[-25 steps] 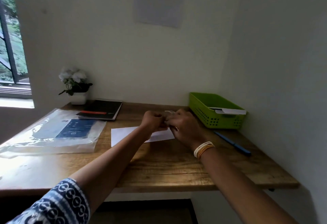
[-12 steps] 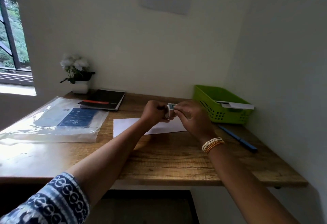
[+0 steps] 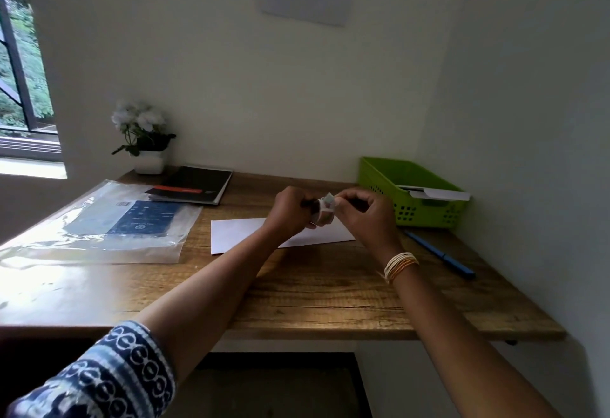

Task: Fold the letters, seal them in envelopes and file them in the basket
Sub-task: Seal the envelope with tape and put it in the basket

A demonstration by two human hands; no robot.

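Above the white envelope (image 3: 244,234), which lies flat mid-desk with its long axis running left to right and its middle hidden by the wrists, the left hand (image 3: 290,211) and right hand (image 3: 366,216) both pinch a small blurred tape roll (image 3: 325,209), its details unclear.

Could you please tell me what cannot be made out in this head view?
- Small white item: mostly covered by left hand and right hand; identity unclear.
- Green basket contents: wall hides most.
- Envelope: forearms cover its middle.
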